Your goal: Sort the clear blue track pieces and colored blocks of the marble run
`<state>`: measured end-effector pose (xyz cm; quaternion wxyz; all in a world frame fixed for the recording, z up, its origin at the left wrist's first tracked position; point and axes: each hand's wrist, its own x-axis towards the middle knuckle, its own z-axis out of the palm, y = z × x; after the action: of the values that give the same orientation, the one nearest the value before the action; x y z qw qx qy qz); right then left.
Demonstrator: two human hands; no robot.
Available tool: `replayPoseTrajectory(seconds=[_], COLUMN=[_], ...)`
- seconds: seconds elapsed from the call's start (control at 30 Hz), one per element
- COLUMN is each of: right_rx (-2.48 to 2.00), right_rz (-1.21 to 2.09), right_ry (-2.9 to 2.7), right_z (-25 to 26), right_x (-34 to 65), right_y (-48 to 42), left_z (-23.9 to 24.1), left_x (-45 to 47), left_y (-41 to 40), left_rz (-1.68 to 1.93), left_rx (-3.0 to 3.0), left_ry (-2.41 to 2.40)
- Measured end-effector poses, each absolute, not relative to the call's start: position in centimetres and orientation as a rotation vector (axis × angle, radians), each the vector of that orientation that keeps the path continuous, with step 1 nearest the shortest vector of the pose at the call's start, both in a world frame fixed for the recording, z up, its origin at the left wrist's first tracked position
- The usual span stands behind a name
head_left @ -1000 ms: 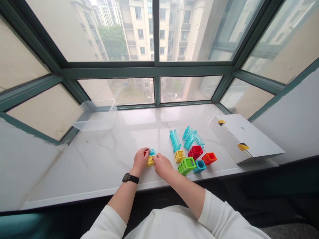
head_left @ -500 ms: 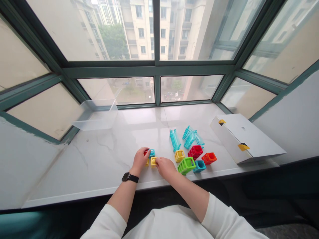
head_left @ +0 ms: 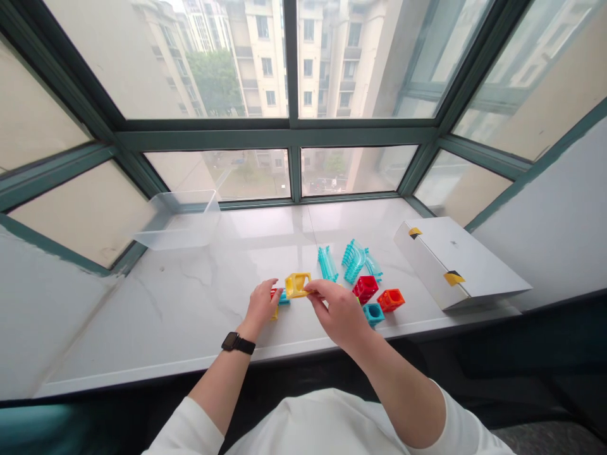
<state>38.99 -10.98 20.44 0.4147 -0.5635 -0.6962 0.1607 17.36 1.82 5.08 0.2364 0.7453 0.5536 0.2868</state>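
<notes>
On the glossy white, grey-veined sill (head_left: 190, 303) below green-framed windows (head_left: 208, 138), your right hand (head_left: 339, 309) pinches a hollow yellow plastic block (head_left: 296, 286) by its right end, aloft, its long axis lying roughly left to right. Your left hand (head_left: 260, 304) curves around partly hidden red, blue and yellow plastic blocks (head_left: 284, 298); its grip can't be told.

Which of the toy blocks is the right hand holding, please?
The yellow block pinched by the right hand; another yellow piece shows only partly, beside the left hand.
</notes>
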Motion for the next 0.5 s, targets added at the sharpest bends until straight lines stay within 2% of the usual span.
replayPoseTrajectory(seconds=[0.13,0.23,0.33,0.5], right_rx=[-1.365,-1.325,-1.214,-1.034], right_rz=[0.371,0.337,0.307,0.287], right_ry=[-1.662,-1.665,-1.693,-1.746], right_z=[21.5,21.6,21.6,21.8], right_x=[41.3,42.2,42.3,42.0], right_y=[-11.3,-11.5,-11.8,-12.4], left_z=[9.7,14.5,18.3,20.4], left_x=[18.7,20.2,21.4,22.5], left_y=[-0.3,-2.9,-5.1,-6.5], left_rz=[1.015,1.07,1.067,1.11], left_rx=[1.91,1.684,1.678,1.672], left_ry=[1.302,1.013,0.917,0.902])
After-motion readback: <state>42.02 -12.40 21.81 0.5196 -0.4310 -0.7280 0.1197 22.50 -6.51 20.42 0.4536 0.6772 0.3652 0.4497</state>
